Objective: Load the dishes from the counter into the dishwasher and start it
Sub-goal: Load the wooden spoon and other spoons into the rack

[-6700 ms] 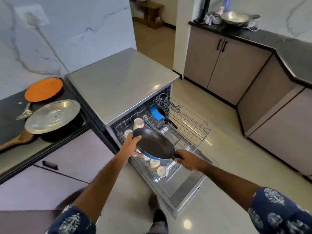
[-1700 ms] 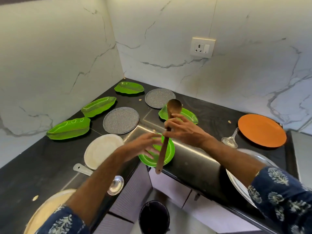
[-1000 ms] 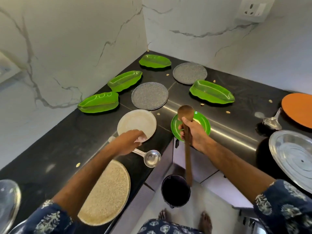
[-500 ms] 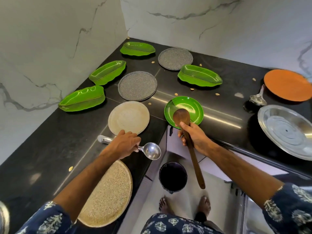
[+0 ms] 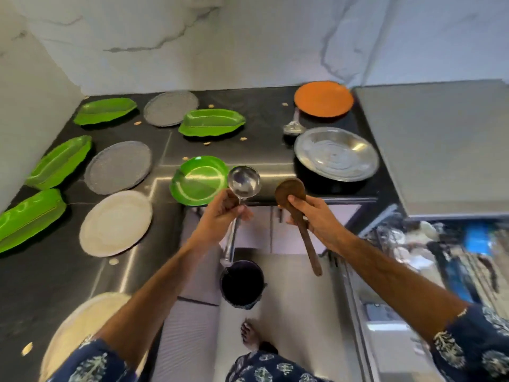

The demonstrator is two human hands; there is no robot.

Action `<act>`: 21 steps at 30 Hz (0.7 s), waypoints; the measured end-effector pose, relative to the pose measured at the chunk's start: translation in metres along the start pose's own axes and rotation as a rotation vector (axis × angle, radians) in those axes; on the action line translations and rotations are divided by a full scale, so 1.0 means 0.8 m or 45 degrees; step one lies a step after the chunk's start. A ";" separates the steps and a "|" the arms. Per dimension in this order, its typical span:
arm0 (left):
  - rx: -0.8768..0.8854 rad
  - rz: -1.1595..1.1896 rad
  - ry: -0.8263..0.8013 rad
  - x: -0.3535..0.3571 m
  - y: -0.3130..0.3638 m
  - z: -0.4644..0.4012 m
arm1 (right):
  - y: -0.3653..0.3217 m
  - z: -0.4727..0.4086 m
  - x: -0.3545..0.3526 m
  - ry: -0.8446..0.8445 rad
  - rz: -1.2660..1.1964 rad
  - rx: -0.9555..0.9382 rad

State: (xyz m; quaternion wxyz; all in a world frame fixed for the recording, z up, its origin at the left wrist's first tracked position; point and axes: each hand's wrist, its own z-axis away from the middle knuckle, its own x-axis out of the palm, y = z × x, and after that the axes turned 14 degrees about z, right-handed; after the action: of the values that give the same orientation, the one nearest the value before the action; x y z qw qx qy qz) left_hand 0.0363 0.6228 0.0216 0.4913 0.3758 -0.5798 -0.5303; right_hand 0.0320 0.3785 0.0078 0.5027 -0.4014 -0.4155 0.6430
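1. Nearest you, at the bottom of the frame, your two patterned sleeves reach forward over a floor with a dark bin [image 5: 241,283] at lower centre.
2. Your left hand [image 5: 224,213], at centre frame, has its fingers curled tight round the neck of a steel ladle [image 5: 243,181], bowl up, handle hanging down. Expect it to be stiff, light and smooth enough to slip; the neck just under the bowl looks the surest hold.
3. Your right hand [image 5: 314,216], just right of centre, pinches a wooden spoon [image 5: 294,205] below its round head, thumb across the front. It should be rigid, light and easy to hold.
4. At right, blurred, the dishwasher [image 5: 440,150] stands open with its rack [image 5: 454,257] pulled out, well apart from both utensils.
5. Farther off, the black counter [image 5: 264,150] holds a green bowl [image 5: 199,180], a steel plate [image 5: 336,154], a white plate [image 5: 115,223], two grey plates, four green leaf-shaped trays, an orange plate [image 5: 323,99] and a second spoon [image 5: 294,125].
6. No brand, label or writing can be read anywhere.
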 end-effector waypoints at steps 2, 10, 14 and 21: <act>-0.001 0.029 -0.083 0.075 -0.012 -0.011 | 0.017 0.042 -0.057 0.157 0.085 -0.054; -0.105 0.013 -0.408 0.364 -0.094 0.025 | 0.130 0.258 -0.292 0.527 0.343 -0.056; -0.103 -0.026 -0.518 0.496 -0.126 0.046 | 0.194 0.358 -0.403 0.762 0.338 0.150; -0.161 -0.041 -0.775 0.642 -0.174 0.028 | 0.282 0.461 -0.522 1.066 0.111 0.412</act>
State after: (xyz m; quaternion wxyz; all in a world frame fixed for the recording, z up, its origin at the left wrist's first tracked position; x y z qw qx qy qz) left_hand -0.1178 0.1149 -0.0261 0.3090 0.1774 -0.6603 -0.6611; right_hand -0.3113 -0.1127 -0.0402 0.6562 -0.5604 -0.0531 0.5026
